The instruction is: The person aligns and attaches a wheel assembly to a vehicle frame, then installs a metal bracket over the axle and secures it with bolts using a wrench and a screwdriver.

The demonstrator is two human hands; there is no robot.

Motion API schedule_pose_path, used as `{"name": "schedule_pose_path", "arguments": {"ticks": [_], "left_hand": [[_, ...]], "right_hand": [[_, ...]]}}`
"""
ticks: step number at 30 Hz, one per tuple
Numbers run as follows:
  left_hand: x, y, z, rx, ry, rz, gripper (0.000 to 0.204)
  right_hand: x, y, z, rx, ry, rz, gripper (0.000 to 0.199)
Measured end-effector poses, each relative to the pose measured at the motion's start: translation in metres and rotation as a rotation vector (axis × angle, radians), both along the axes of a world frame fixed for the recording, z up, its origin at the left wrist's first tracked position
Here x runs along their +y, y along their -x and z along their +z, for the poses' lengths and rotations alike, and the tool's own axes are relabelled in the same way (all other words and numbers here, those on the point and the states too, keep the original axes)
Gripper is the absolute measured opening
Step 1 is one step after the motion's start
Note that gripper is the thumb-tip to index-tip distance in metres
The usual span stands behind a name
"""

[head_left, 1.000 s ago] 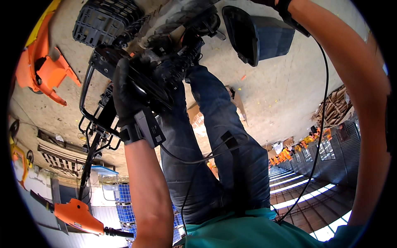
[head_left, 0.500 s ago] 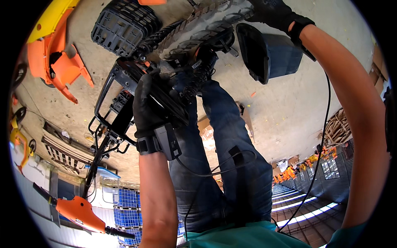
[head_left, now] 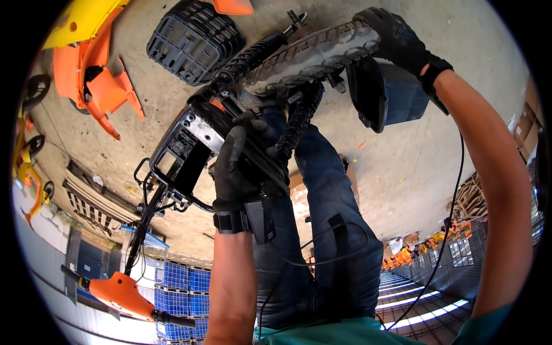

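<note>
A vehicle's black frame [head_left: 198, 138] stands in front of the person, its handlebar with an orange cover [head_left: 122, 294] reaching away at lower left and its thick-treaded tyre [head_left: 313, 60] slanting across the top. The left hand [head_left: 236, 164], in a black glove, has its grip closed around a long dark part [head_left: 265, 164] of the machine, beside the person's legs [head_left: 336, 190]; some of the fingers are hidden. The right hand [head_left: 395, 43], gloved too, curls over the tyre's upper right end and touches it, but with the fingertips partly hidden I cannot tell how tightly that grip is closed. One coiled spring [head_left: 302, 118] sits below the tyre, another [head_left: 250, 57] above it on the left. On the concrete floor [head_left: 402, 161] lie a black slatted basket [head_left: 195, 43], just beside the upper spring, a dark open bin [head_left: 397, 95] below the right hand, and orange panels [head_left: 86, 75] at upper left.
</note>
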State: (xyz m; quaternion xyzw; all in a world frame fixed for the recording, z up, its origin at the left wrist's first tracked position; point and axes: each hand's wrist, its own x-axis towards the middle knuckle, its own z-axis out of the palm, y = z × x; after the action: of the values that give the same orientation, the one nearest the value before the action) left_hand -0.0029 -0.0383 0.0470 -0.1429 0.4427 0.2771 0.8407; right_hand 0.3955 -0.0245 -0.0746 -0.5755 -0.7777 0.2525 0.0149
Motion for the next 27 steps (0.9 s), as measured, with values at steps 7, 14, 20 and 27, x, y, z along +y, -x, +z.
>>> {"name": "schedule_pose_path", "arguments": {"ticks": [7,14,20,27], "left_hand": [[-0.002,0.016,0.013,0.209,-0.038,-0.216,0.06],[-0.001,0.026,0.028,0.125,-0.136,-0.116,0.064],[0.002,0.027,0.036,0.153,-0.137,-0.13,0.064],[0.005,0.029,0.042,0.198,-0.175,-0.149,0.064]], "right_hand": [[-0.017,-0.009,0.004,-0.03,0.105,-0.151,0.073],[-0.013,-0.028,-0.009,0.039,0.142,-0.138,0.078],[-0.006,-0.035,-0.014,0.054,0.174,-0.157,0.081],[0.009,-0.044,-0.023,0.06,0.149,-0.059,0.082]]}}
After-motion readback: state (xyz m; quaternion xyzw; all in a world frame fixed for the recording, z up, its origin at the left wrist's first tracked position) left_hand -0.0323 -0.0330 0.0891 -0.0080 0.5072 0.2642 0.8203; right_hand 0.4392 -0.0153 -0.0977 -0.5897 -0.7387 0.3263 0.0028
